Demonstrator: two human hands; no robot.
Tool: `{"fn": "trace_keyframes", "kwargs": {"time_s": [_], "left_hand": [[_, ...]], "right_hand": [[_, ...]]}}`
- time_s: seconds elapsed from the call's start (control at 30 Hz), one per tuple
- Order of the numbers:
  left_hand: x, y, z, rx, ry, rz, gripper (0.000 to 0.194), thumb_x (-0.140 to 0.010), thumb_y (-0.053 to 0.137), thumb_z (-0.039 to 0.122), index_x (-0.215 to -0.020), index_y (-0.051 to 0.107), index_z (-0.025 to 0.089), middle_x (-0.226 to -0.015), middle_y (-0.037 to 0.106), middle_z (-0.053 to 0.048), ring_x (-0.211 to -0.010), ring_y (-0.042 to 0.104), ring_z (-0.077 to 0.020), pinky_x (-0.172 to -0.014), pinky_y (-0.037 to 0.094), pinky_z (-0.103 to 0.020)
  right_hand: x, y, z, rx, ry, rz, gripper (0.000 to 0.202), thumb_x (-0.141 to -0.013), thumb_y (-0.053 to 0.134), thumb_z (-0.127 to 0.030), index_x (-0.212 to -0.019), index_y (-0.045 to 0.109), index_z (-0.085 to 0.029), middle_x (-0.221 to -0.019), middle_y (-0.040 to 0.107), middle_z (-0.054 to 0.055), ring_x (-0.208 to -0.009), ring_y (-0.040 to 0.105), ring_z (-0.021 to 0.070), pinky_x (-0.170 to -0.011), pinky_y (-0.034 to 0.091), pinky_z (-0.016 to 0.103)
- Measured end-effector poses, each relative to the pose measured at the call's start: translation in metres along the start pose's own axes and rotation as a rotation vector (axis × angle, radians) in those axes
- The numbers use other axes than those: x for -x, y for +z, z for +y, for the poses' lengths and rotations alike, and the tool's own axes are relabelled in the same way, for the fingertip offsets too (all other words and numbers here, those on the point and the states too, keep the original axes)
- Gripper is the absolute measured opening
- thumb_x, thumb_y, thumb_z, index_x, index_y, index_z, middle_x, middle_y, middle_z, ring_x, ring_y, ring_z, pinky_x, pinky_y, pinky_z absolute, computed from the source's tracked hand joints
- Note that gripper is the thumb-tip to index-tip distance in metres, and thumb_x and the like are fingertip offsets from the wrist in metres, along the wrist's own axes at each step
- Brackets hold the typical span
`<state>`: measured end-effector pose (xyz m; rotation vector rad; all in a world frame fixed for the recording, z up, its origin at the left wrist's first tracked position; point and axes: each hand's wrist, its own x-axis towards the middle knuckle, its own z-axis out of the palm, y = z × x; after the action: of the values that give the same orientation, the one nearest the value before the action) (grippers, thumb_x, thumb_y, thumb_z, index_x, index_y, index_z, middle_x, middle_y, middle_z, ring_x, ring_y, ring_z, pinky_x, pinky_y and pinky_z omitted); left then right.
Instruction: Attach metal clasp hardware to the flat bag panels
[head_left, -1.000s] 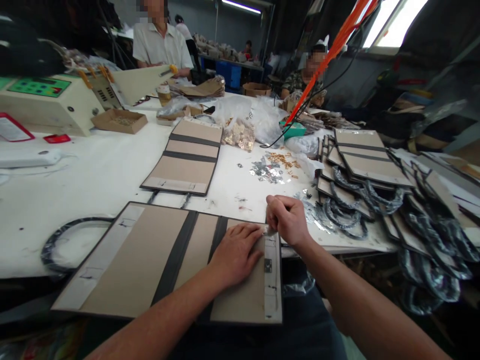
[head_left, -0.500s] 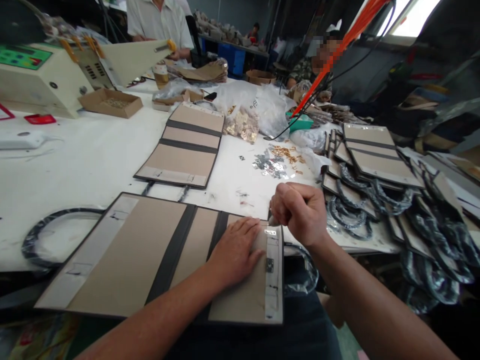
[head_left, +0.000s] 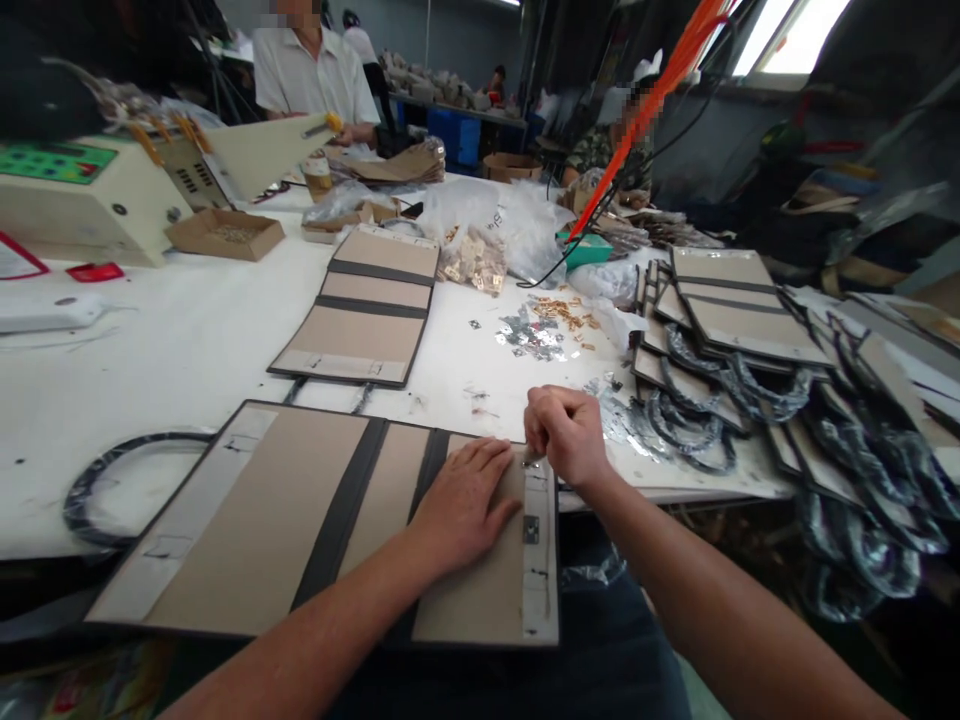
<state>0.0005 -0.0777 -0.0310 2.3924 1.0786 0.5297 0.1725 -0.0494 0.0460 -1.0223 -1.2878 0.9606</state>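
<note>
A large beige panel with dark bands [head_left: 285,500] lies flat at the table's front edge, partly over my lap. My left hand [head_left: 465,500] rests on its right part, palm down, fingers stretched out. My right hand [head_left: 564,435] is closed at the panel's top right corner, over a pale strip [head_left: 537,590]; what its fingers grip is hidden. A small metal plate [head_left: 531,530] sits on that strip below my right hand. Plastic-wrapped black handles show at both sides, the left one [head_left: 82,490] lying on the table.
Behind lies a second panel [head_left: 352,335]. Small silvery plates [head_left: 529,335], gold pieces [head_left: 566,313] and a clear bag [head_left: 472,260] are beyond my hands. Stacked panels with handles [head_left: 750,310] stand right. A beige machine [head_left: 82,200] is at left. People sit across the table.
My right hand has moved down and left onto the panel's top right corner. My left hand stays flat on the panel. The whole view has shifted slightly.
</note>
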Motion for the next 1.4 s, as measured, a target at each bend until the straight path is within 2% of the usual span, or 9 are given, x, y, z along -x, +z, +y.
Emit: {"fn": "trace_keyframes", "kwargs": {"time_s": [0.2,0.37,0.6,0.73,0.9,1.03,1.17,1.27,1.4], "left_hand": [[0.001,0.003,-0.001,-0.006,0.009,0.024,0.054,-0.096,0.066,0.039,-0.145,0.053,0.02,-0.155,0.054,-0.011,-0.147,0.043,-0.0299,-0.125,0.032,-0.052],[0.0,0.001,0.0,-0.022,0.003,0.023,0.052,-0.095,0.067,0.038,-0.143,0.055,0.019,-0.153,0.056,-0.011,-0.145,0.045,-0.0294,-0.125,0.034,-0.05],[0.001,0.003,-0.001,-0.027,0.015,0.037,0.054,-0.095,0.068,0.041,-0.144,0.056,0.02,-0.154,0.055,-0.011,-0.147,0.044,-0.0294,-0.126,0.033,-0.051],[-0.001,0.006,-0.003,-0.043,0.011,0.025,0.056,-0.095,0.068,0.04,-0.145,0.056,0.017,-0.154,0.055,-0.013,-0.146,0.045,-0.0305,-0.126,0.033,-0.052],[-0.005,0.002,0.001,-0.054,0.009,0.023,0.053,-0.093,0.069,0.036,-0.141,0.059,0.017,-0.153,0.056,-0.015,-0.145,0.048,-0.0311,-0.125,0.035,-0.052],[0.018,-0.005,0.018,-0.09,0.033,0.044,0.059,-0.094,0.067,0.046,-0.144,0.056,0.015,-0.156,0.052,-0.016,-0.148,0.043,-0.0324,-0.125,0.034,-0.052],[0.067,-0.001,0.037,-0.132,0.166,-0.119,0.103,-0.076,0.08,0.068,-0.158,0.039,0.019,-0.166,0.038,-0.015,-0.155,0.032,-0.0366,-0.129,0.025,-0.056],[0.089,0.01,0.045,-0.25,0.192,-0.258,0.114,-0.071,0.089,0.044,-0.164,0.025,0.023,-0.173,0.025,-0.012,-0.16,0.02,-0.0356,-0.132,0.01,-0.057],[0.081,0.012,0.051,-0.343,0.127,-0.345,0.116,-0.067,0.078,0.019,-0.165,0.018,0.023,-0.176,0.007,-0.011,-0.162,0.005,-0.0352,-0.131,0.002,-0.057]], "right_hand": [[0.004,-0.007,-0.002,-0.075,-0.056,0.034,0.054,-0.098,0.057,-0.042,-0.049,0.044,-0.024,-0.043,0.042,-0.004,-0.038,0.039,0.0113,-0.04,0.03,0.027],[0.011,-0.013,0.016,0.121,0.018,0.02,0.052,-0.097,0.058,-0.036,-0.049,0.046,-0.023,-0.043,0.046,-0.004,-0.042,0.042,0.0113,-0.047,0.035,0.027],[0.021,-0.033,-0.011,0.603,0.078,-0.07,0.042,-0.094,0.065,-0.044,-0.059,0.06,-0.021,-0.056,0.06,-0.002,-0.055,0.054,0.0139,-0.058,0.039,0.028],[0.034,-0.048,0.016,0.969,0.205,-0.299,0.015,-0.088,0.072,-0.037,-0.097,0.081,-0.029,-0.086,0.078,0.0,-0.077,0.068,0.0198,-0.072,0.045,0.03],[0.042,-0.056,0.044,1.047,0.249,-0.29,0.016,-0.089,0.07,-0.037,-0.098,0.083,-0.033,-0.102,0.081,0.001,-0.095,0.072,0.0233,-0.079,0.047,0.031],[0.034,-0.061,0.046,0.907,0.361,-0.284,0.016,-0.082,0.074,-0.038,-0.093,0.083,-0.029,-0.084,0.078,0.001,-0.078,0.069,0.0209,-0.069,0.044,0.029],[0.023,-0.068,0.053,0.745,0.403,-0.342,0.016,-0.077,0.078,-0.035,-0.086,0.081,-0.022,-0.071,0.073,0.0,-0.068,0.063,0.0166,-0.063,0.041,0.026],[0.018,-0.071,0.058,0.699,0.417,-0.367,0.018,-0.074,0.08,-0.035,-0.082,0.08,-0.019,-0.068,0.07,-0.001,-0.064,0.059,0.0143,-0.06,0.04,0.025],[0.017,-0.07,0.056,0.668,0.42,-0.381,0.02,-0.074,0.079,-0.035,-0.084,0.08,-0.017,-0.067,0.069,-0.001,-0.062,0.056,0.0134,-0.059,0.04,0.025]]}}
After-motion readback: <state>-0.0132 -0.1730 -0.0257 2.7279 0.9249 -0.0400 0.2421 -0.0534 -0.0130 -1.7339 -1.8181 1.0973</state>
